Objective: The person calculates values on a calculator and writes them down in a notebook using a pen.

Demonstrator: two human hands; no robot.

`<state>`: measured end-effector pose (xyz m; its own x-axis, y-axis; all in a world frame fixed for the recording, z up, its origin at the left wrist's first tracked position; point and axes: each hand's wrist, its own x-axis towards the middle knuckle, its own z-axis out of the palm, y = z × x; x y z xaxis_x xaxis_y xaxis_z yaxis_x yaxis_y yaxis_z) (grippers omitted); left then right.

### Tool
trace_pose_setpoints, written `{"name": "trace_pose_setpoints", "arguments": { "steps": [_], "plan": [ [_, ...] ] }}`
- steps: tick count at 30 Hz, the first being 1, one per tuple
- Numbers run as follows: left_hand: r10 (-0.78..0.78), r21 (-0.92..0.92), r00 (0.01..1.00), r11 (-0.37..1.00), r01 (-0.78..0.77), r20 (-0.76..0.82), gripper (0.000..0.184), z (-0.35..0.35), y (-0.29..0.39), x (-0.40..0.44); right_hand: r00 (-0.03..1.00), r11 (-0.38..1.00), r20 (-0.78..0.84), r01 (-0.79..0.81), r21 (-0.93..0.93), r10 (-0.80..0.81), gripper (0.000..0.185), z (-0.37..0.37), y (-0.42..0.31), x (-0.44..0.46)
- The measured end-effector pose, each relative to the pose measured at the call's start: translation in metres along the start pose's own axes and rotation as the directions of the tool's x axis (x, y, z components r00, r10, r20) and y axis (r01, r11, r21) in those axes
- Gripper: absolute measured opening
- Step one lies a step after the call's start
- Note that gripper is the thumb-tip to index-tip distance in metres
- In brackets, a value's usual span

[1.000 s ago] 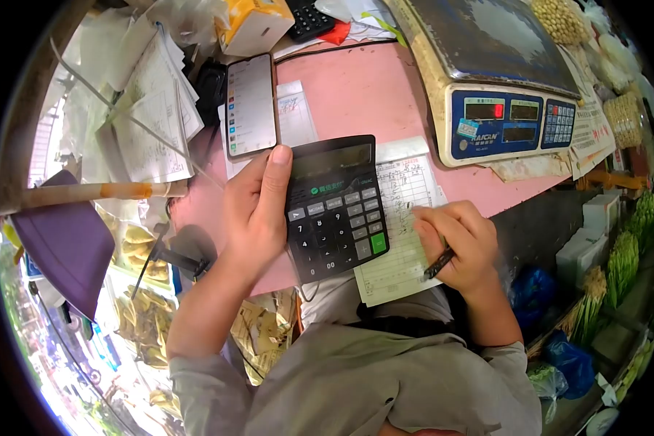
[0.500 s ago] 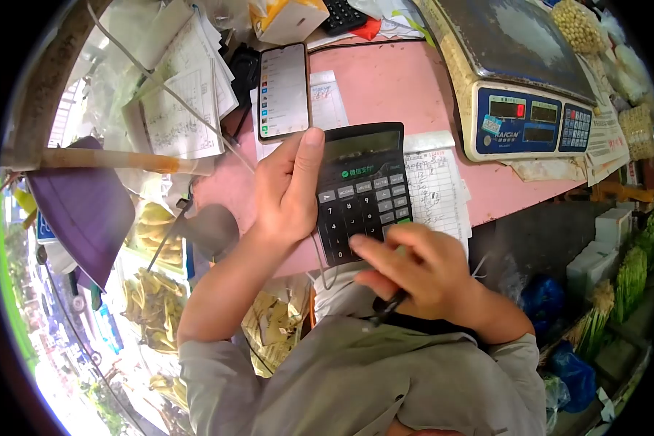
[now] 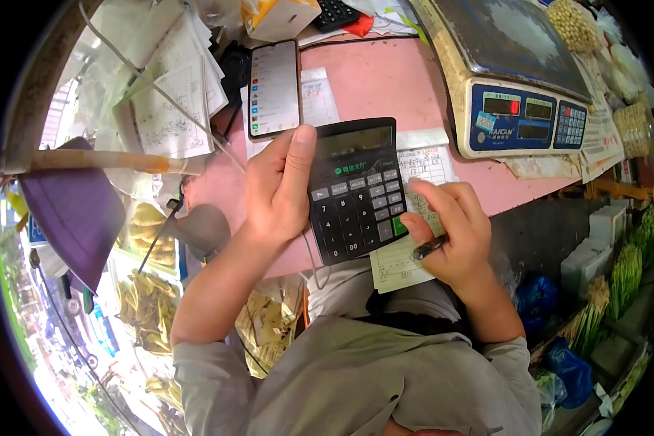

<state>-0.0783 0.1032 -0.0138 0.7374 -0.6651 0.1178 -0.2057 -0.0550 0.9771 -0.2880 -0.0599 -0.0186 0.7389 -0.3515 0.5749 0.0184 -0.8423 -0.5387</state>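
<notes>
A person in a grey-brown top is sitting at a pink worktop (image 3: 363,80), seen from above. The left hand (image 3: 277,185) is gripping a black calculator (image 3: 356,190) along its left side, the thumb lying at the edge beside the display and the other fingers hiding behind. The calculator is tilting slightly over the worktop's near edge, partly covering a written form (image 3: 400,272). Its display is showing too faintly for reading. The right hand (image 3: 458,229) is pinching a dark pen (image 3: 430,248) low in its curled fingers, while the thumb and forefinger are spreading apart just beside the calculator's right edge; whether either is touching it, I cannot tell.

The calculator is probably being light and stiff to handle, its casing looking smooth and a little slippery; the side edges, away from the keys, are offering the best hold. The pen is looking light and rigid, the form thin and easily creased.

Counting: two hands are working, with one calculator, one pen and one written form between them. One lit phone (image 3: 275,91) is resting beyond the left hand, and one weighing scale (image 3: 523,116) is standing at the far right, displaying a red zero. Other papers are overlapping too much for counting.
</notes>
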Motion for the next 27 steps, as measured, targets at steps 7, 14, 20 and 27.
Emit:
{"name": "trace_pose_setpoints", "arguments": {
  "steps": [7,14,20,27],
  "plan": [
    [-0.017,-0.065,1.0,0.998,0.016,-0.009,0.05,0.007,0.013,-0.001,0.996,0.996,0.048,0.076,0.05,-0.079,0.035,-0.015,-0.001,-0.018],
    [0.01,0.018,0.999,1.0,-0.011,0.031,0.051,0.002,0.016,0.0,0.988,0.998,0.143,0.059,-0.014,-0.057,0.052,-0.012,-0.006,-0.014],
    [0.001,0.033,1.0,0.999,-0.002,0.028,0.052,0.003,0.019,0.0,0.997,0.998,0.045,0.058,0.033,-0.06,0.055,-0.01,-0.003,-0.015],
    [0.003,0.014,1.0,1.0,-0.003,0.024,0.053,0.003,0.013,0.0,0.993,0.998,0.107,0.048,0.027,-0.05,0.055,-0.012,-0.004,-0.015]
  ]
}}
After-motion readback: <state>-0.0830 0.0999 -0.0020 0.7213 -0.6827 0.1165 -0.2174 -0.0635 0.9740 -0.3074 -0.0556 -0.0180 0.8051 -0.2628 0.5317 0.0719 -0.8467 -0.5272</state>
